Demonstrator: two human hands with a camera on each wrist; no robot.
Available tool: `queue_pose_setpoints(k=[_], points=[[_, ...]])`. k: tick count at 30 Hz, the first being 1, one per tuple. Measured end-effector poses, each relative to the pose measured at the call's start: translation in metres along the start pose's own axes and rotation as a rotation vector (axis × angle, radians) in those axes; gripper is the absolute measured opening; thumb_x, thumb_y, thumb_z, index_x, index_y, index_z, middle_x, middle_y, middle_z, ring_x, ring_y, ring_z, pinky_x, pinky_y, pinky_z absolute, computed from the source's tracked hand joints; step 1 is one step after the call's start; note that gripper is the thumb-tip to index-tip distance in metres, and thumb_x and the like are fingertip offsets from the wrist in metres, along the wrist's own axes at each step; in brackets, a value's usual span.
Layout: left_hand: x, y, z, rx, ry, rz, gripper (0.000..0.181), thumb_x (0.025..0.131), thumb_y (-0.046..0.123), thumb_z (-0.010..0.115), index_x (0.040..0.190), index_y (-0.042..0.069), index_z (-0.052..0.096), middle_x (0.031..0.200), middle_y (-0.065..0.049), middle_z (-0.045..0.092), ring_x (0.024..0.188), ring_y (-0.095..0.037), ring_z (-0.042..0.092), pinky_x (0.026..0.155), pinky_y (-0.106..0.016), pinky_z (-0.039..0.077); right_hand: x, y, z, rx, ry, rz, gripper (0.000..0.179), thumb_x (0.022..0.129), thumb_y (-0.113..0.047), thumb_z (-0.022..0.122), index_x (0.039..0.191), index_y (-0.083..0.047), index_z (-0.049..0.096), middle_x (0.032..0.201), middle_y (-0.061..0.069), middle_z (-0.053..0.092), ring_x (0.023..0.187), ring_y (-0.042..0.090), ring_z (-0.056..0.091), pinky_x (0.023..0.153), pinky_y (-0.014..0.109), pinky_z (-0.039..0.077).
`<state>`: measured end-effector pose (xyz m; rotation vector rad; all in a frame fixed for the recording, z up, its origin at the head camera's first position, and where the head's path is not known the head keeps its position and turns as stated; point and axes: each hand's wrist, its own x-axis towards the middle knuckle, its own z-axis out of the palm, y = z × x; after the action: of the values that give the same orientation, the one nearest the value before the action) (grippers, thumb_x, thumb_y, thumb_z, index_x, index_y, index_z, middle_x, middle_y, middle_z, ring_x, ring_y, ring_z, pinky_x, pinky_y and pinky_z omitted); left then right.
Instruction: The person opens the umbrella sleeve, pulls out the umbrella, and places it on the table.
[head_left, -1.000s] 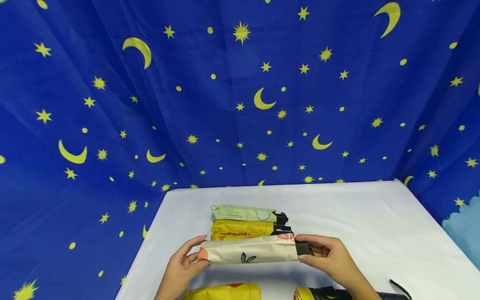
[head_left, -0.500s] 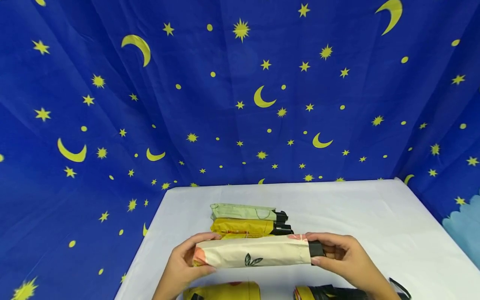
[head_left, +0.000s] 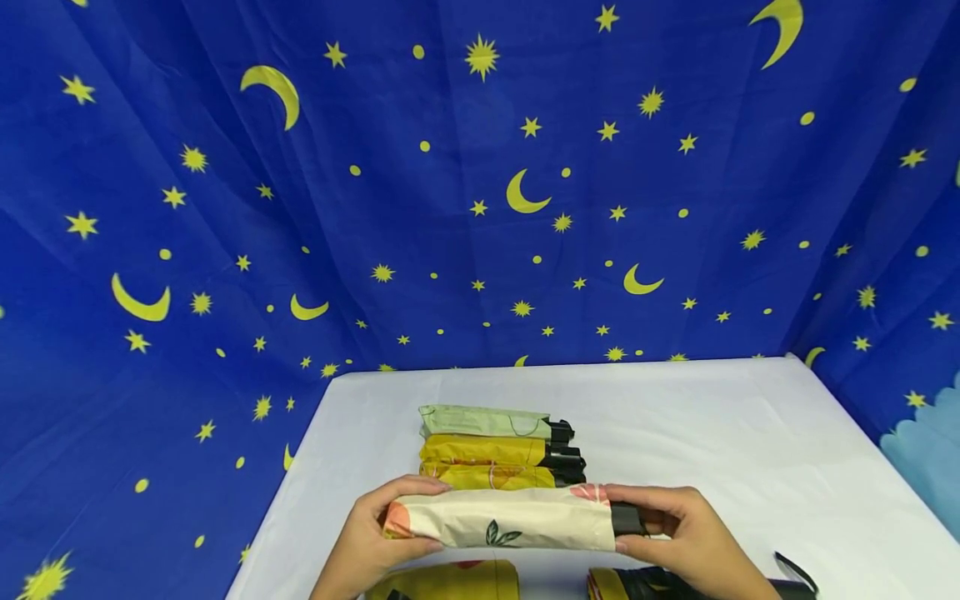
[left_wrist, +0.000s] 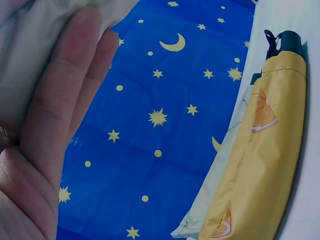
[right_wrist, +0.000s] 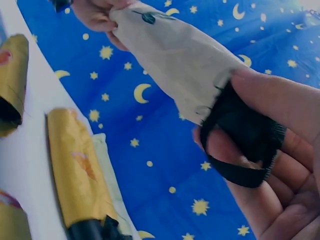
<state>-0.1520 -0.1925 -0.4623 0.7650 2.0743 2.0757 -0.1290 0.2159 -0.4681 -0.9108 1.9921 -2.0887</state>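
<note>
Both hands hold up a folded umbrella in a cream sleeve (head_left: 551, 518), printed with leaves and coral fruit, level above the white table. My left hand (head_left: 375, 533) pinches its left end, thumb below and fingers above. At the other end, my right hand (head_left: 682, 533) grips around the black handle (head_left: 626, 518). The right wrist view shows a black strap loop (right_wrist: 235, 175) hanging at that handle, beside the fingers. Just beyond lie two yellow folded umbrellas (head_left: 483, 450) and a pale green one (head_left: 483, 422), side by side with handles to the right.
Nearer the front edge lie a yellow sleeve (head_left: 457, 579) and a black-handled umbrella (head_left: 652, 582) with a strap, partly behind the forearms. A blue cloth (head_left: 480, 208) with moons and stars hangs around the white table (head_left: 720, 433).
Both hands have brought the cream umbrella a little closer to the person, after a small shift to the right. More of the second yellow umbrella shows behind it.
</note>
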Motion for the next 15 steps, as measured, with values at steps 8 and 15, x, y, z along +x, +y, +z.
queue_pose_setpoints(k=[8,15], points=[[-0.0038,-0.0010,-0.0027,-0.011,-0.005,0.068,0.053,0.080,-0.008,0.083,0.130,-0.004,0.064,0.134,-0.032,0.056,0.117,-0.024,0.063,0.087,-0.037,0.060,0.0005,0.0000,0.0032,-0.044,0.058,-0.047,0.045,0.089,0.017,0.067,0.133,0.011,0.061,0.127,0.017,0.069,0.102,0.027,0.072,0.074,0.043,0.062],[-0.0099,0.0009,-0.0100,-0.022,0.006,0.091,0.055,0.081,-0.011,0.080,0.132,-0.006,0.062,0.135,-0.029,0.057,0.117,-0.025,0.064,0.087,-0.038,0.060,-0.0013,0.0010,0.0009,-0.073,0.105,-0.046,0.045,0.088,0.018,0.068,0.132,0.011,0.062,0.127,0.017,0.069,0.101,0.025,0.072,0.074,0.040,0.062]])
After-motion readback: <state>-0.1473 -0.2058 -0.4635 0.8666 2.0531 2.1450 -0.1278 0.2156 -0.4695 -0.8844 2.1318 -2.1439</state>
